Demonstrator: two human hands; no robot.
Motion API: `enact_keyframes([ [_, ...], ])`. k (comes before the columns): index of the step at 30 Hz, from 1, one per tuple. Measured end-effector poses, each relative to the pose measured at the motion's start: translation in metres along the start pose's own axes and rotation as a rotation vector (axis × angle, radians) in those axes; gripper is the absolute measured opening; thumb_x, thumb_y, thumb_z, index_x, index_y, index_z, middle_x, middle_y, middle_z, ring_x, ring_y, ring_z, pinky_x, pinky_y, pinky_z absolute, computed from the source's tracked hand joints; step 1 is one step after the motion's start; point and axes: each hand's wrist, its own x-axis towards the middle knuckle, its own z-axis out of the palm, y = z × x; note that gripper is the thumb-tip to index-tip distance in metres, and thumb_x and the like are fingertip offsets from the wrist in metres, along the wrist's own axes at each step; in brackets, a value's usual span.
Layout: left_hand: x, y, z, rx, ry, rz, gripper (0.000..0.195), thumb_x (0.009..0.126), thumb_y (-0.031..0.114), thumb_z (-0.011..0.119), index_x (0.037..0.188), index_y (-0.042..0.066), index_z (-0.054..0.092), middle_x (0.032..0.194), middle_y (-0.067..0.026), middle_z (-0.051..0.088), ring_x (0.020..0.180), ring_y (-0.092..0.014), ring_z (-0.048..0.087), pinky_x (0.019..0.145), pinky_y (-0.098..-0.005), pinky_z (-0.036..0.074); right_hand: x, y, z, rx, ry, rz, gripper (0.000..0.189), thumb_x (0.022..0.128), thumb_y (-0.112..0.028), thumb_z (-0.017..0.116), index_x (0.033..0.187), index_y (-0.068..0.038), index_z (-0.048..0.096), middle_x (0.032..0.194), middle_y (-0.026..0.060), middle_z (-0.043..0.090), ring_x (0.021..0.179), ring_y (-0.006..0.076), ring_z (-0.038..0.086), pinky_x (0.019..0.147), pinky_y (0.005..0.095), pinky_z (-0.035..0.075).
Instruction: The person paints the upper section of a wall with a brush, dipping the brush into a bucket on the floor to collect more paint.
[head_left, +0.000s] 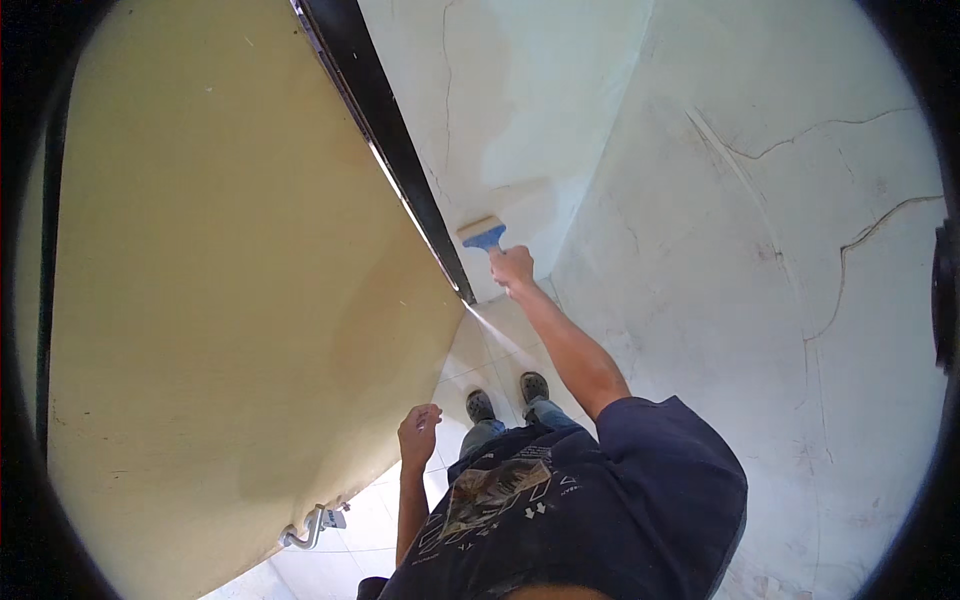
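Note:
My right hand (513, 268) grips a wide flat brush (484, 233) by its handle, arm stretched out. The brush has a blue body and pale bristles along its far edge. Its bristles are at the cracked white wall (480, 97), close to the dark door frame (420, 187); whether they touch is hard to tell. On that wall a greyish, damp-looking patch borders paler areas. My left hand (420, 435) hangs low by the yellowish door (225, 262), fingers loosely curled. No object shows in it, though the inside of the fingers is hidden.
On my right a second wall (720, 300) meets the first in a corner and carries long cracks. The door has a metal lever handle (306, 529) at lower left. My feet in dark clogs (480, 406) stand on pale floor tiles (480, 360) between door and wall.

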Motion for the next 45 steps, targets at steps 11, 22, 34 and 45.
enact_keyframes([
  [11,0.029,0.002,0.004,-0.021,-0.044,0.101,0.027,0.089,0.023,0.059,0.097,-0.003,0.062,0.087,-0.0135,0.068,0.079,-0.019,0.066,0.075,-0.0297,0.051,-0.079,-0.133,-0.087,0.422,-0.236,-0.15,0.04,0.084,-0.021,0.062,0.05,-0.003,0.051,0.047,0.0046,0.049,0.037,0.0102,0.042,0.035,0.0271,0.028],
  [22,0.043,-0.002,-0.006,-0.038,-0.05,0.122,0.022,0.088,0.018,0.059,0.097,-0.003,0.062,0.089,-0.0134,0.068,0.082,-0.019,0.066,0.076,-0.0304,0.051,-0.14,-0.226,-0.133,0.635,-0.184,-0.477,0.031,0.09,-0.024,0.06,0.067,-0.002,0.058,0.055,0.001,0.05,0.041,0.006,0.039,0.038,0.0221,0.026],
  [34,0.011,-0.054,-0.005,0.136,-0.107,-0.036,0.018,0.086,0.018,0.059,0.094,0.002,0.065,0.087,-0.01,0.069,0.081,-0.018,0.067,0.072,-0.0306,0.051,-0.024,0.105,0.018,-0.033,0.182,-0.342,0.039,0.087,-0.035,0.059,0.067,-0.002,0.062,0.052,0.0075,0.056,0.047,0.0179,0.054,0.05,0.0342,0.042],
  [45,-0.016,-0.089,-0.025,0.278,-0.104,-0.183,0.021,0.085,0.021,0.063,0.094,0.002,0.066,0.087,-0.0103,0.069,0.082,-0.02,0.067,0.069,-0.0313,0.053,0.056,0.154,0.098,-0.168,0.123,0.041,0.04,0.081,-0.035,0.064,0.063,0.001,0.065,0.059,0.0158,0.063,0.058,0.0284,0.063,0.062,0.0411,0.047],
])
